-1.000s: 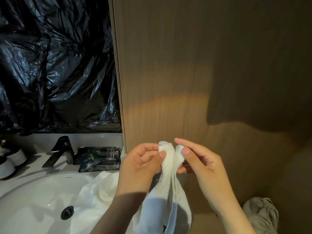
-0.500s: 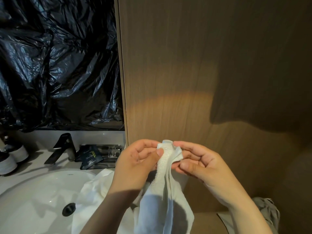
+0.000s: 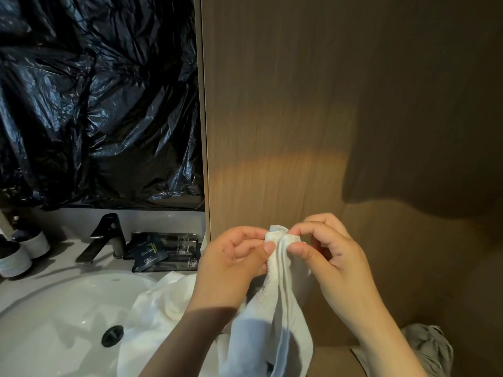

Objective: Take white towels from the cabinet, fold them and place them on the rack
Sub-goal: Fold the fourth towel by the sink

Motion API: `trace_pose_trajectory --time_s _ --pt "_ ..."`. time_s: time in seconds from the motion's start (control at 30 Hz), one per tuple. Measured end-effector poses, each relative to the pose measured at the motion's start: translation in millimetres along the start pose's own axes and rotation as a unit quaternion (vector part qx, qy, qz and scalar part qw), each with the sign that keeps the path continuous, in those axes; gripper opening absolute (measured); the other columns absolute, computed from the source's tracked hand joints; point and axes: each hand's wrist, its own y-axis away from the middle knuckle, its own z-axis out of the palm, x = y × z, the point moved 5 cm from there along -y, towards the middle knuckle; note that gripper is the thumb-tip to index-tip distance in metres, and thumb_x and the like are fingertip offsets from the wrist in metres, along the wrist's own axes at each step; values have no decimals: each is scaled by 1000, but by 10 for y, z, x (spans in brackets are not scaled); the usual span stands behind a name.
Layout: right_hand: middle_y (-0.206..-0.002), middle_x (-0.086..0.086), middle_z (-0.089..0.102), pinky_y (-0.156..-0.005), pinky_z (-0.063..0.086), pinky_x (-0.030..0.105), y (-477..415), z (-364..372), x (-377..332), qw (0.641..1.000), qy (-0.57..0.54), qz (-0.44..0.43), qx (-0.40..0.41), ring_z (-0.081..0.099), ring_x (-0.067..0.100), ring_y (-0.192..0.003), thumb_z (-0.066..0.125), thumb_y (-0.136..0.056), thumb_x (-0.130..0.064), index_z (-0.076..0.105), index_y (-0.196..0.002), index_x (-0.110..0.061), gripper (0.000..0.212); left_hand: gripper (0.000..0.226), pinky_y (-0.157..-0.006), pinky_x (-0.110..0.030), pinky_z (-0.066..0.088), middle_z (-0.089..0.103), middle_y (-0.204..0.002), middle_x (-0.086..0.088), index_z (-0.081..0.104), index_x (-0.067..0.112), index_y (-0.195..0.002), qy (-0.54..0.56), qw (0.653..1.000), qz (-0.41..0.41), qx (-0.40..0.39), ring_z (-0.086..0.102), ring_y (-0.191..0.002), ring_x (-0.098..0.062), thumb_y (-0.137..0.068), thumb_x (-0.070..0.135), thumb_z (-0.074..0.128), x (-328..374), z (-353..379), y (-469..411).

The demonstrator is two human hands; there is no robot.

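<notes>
Farthest left, two round dark jars with white bands (image 3: pixel 19 254) stand on the pale counter (image 3: pixel 65 248), under a crinkled black plastic sheet (image 3: pixel 95 104) that covers the wall. Beside them an angular black tap (image 3: pixel 106 238) leans over the round white ceramic basin (image 3: pixel 40 322), whose black drain plug (image 3: pixel 112 336) shows near the middle. Behind the basin, a few flat dark sachets (image 3: pixel 160 248) lie against the back edge.

Moving right, a white terry towel (image 3: pixel 280 303) hangs from both hands in front of the brown wood-grain cabinet panel (image 3: pixel 326 104). Its lower folds spill over the near rim of the basin. The left hand (image 3: pixel 231 265) pinches the towel's top corner between thumb and curled fingers. The right hand (image 3: pixel 334 259) pinches the neighbouring edge in the same way, thumb tip against the cloth. The two pinches sit just beside each other, so the cloth bunches into a narrow ridge between them.

At the lower right corner lies a crumpled grey cloth (image 3: pixel 427 346), well apart from the towel
</notes>
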Motion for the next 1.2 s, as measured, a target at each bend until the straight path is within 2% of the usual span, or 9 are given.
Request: trace_pose_trajectory --time_s 0.1,0.23,0.43,0.6,0.7,0.77,0.9,1.03,1.2 --pt "-94 -13 64 -71 42 10 7 6 -9 1000 -7 -7 -8 61 12 -93 66 -87 -31 69 -87 -29 3 12 -60 -19 54 76 -81 -10 68 6 -96 -6 1000 9 -21 70 -66 -14 -84 5 67 7 32 28" --pt "-91 -13 65 -68 42 11 22 -7 17 1000 -17 0 5 60 12 -87 65 -88 -28 70 -87 -26 5 17 -67 -22 57 76 -86 -9 70 10 -99 -15 999 11 -36 73 -78 -20 -82 6 69 -6 48 55" --pt "-90 -11 65 -68 45 16 42 22 26 999 -37 6 14 61 14 -87 61 -83 -34 71 -88 -23 16 43 -80 -30 59 76 -91 -6 70 12 -101 -27 999 16 -32 73 -87 -23 -60 21 80 -17 54 99" --pt "-88 -9 65 -66 45 15 53 50 13 998 -52 19 -3 60 13 -86 68 -83 -29 72 -86 -26 6 25 -74 -29 59 76 -84 -7 72 11 -94 -39 998 51 11 72 -80 -24 -73 -1 78 9 31 110" --pt "-80 -11 63 -58 41 24 53 29 2 997 -56 31 -43 54 18 -66 71 -75 -42 73 -86 -26 20 24 -67 -21 57 75 -78 -8 72 9 -90 -41 996 78 33 71 -71 -17 -75 -10 73 70 -15 95" --pt "-77 -13 59 -54 35 22 47 15 -5 996 -32 26 -83 46 17 -59 71 -76 -46 72 -84 -25 22 24 -65 -20 56 75 -77 -8 72 8 -91 -44 994 90 40 71 -69 -15 -76 -11 72 120 -76 67" --pt "-88 -11 65 -56 37 13 51 14 11 992 -9 13 -124 55 0 -68 67 -83 -45 71 -84 -27 18 24 -65 -18 55 75 -79 -4 72 13 -92 -85 990 106 37 72 -72 -15 -77 -6 73 212 -143 9" --pt "-67 -10 58 -51 35 24 13 10 115 990 44 23 -134 43 11 -54 64 -84 -53 67 -91 -32 23 23 -66 -18 56 76 -79 -2 73 13 -93 -121 985 109 49 72 -71 -14 -76 -2 76 275 -202 -104" --pt "-84 -18 63 -54 43 16 -94 -74 147 973 171 -6 -156 58 7 -73 52 -83 -64 61 -90 -37 29 21 -71 -22 58 76 -80 -2 72 13 -94 -154 979 116 60 72 -74 -16 -77 0 76 333 -225 -278"
